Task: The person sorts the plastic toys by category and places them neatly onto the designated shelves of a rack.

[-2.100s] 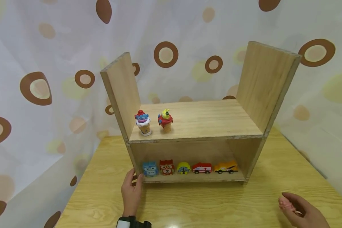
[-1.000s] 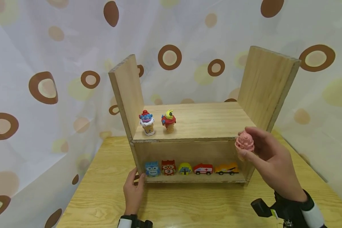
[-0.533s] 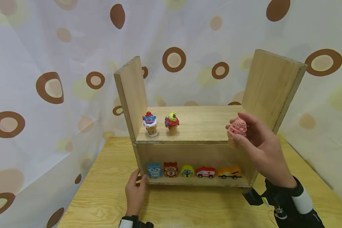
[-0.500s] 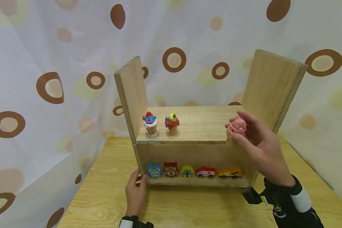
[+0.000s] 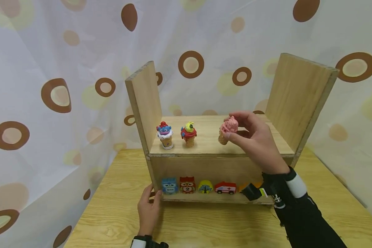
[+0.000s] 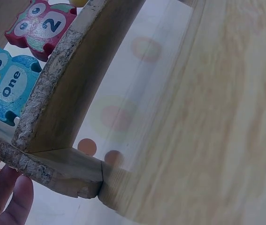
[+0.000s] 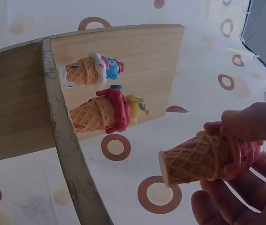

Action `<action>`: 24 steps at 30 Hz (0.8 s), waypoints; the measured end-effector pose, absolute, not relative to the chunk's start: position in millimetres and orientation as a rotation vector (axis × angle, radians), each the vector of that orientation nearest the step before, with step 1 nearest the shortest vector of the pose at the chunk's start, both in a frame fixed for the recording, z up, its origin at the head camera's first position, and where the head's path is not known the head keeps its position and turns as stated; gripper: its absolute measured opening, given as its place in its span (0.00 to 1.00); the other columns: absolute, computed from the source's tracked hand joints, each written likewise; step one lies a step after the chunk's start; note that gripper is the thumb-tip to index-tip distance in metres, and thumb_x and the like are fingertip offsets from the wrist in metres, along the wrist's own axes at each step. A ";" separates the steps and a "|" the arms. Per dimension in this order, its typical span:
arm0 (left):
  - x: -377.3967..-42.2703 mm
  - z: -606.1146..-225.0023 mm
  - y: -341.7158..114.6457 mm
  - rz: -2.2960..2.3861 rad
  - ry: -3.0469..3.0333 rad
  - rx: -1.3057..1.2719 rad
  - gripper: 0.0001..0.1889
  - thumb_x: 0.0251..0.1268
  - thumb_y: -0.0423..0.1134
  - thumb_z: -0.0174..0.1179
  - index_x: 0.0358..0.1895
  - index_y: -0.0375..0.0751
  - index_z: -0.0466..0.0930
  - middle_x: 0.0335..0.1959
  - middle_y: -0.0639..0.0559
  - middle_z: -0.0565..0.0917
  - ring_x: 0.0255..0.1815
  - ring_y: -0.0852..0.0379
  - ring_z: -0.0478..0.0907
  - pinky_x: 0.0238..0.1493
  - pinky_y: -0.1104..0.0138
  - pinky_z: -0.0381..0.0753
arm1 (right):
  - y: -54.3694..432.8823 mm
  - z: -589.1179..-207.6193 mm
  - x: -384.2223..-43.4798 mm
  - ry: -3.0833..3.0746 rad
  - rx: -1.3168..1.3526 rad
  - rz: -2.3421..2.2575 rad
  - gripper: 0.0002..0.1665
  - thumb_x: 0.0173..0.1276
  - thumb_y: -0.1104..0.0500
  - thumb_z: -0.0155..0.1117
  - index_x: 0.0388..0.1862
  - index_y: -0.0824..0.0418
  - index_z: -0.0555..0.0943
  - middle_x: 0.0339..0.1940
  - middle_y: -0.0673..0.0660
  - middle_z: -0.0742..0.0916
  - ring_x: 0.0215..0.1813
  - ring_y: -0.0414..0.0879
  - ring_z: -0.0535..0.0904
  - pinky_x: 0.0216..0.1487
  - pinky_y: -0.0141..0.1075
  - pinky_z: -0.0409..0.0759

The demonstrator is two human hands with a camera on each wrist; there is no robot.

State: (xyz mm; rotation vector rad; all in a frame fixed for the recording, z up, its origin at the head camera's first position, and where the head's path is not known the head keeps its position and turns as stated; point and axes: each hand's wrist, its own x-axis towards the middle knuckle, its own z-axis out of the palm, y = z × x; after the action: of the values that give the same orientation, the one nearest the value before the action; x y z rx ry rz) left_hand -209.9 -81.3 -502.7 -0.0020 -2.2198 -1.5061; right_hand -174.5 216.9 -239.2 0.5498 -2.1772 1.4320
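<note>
My right hand (image 5: 258, 143) pinches a toy ice cream cone (image 5: 230, 125) with a pink swirled top, tilted and held over the upper board of a wooden shelf (image 5: 204, 128). In the right wrist view its waffle cone (image 7: 189, 161) points left, thumb and fingers around the pink top. On the upper board stand two more toy cones: a blue-faced one (image 5: 165, 134) at the left, then a red one with a yellow top (image 5: 189, 133). My left hand (image 5: 148, 210) grips the shelf's lower left corner, beside a blue owl block (image 5: 169, 186).
Along the lower board stand a red owl block (image 5: 187, 185), a yellow tree block (image 5: 205, 186), a red ambulance (image 5: 225, 188) and a yellow truck (image 5: 245, 186) partly hidden by the right wrist gear. Tall side panels (image 5: 300, 98) flank the upper board. A wooden table (image 5: 111, 206) bears everything.
My right hand has brought the pink cone from low at the right up and leftward over the upper board. My left hand keeps its grip on the shelf corner. The view has shifted slightly.
</note>
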 end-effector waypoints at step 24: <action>-211.2 -503.3 -83.1 -1.487 -2.192 -0.044 0.19 0.70 0.38 0.61 0.62 0.48 0.78 0.57 0.50 0.83 0.48 0.53 0.83 0.41 0.68 0.82 | 199.7 -250.9 -219.2 -2.446 0.516 1.361 0.30 0.68 0.65 0.64 0.68 0.63 0.70 0.59 0.64 0.82 0.60 0.53 0.77 0.49 0.25 0.76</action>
State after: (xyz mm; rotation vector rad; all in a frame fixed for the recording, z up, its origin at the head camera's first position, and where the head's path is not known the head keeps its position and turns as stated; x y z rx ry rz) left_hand -211.2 -83.1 -503.3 -0.0437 -2.1925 -1.4869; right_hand -219.2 199.7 -250.9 0.5159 -2.4456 1.3606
